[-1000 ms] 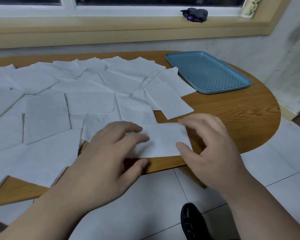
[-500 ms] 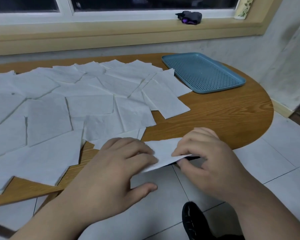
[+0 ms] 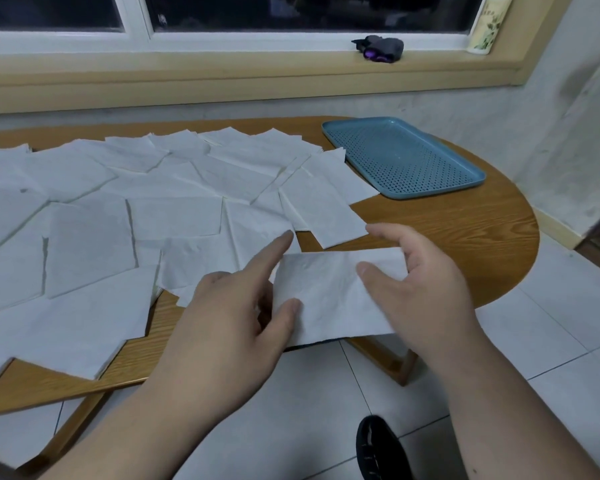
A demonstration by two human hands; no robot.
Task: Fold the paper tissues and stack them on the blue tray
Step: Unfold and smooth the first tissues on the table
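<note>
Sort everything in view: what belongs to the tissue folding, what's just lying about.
Job: held tissue, pinched by left hand and right hand; spread tissues; blue tray.
Lying about: dark bundle and patterned cylinder on windowsill; black shoe.

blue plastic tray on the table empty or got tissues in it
Empty: the blue perforated plastic tray shows only its bare holed floor, no tissue on it.

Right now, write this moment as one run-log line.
white rectangular paper tissue: lifted | left grip: pinches it | right grip: pinches it | blue perforated plastic tray: no tissues
</note>
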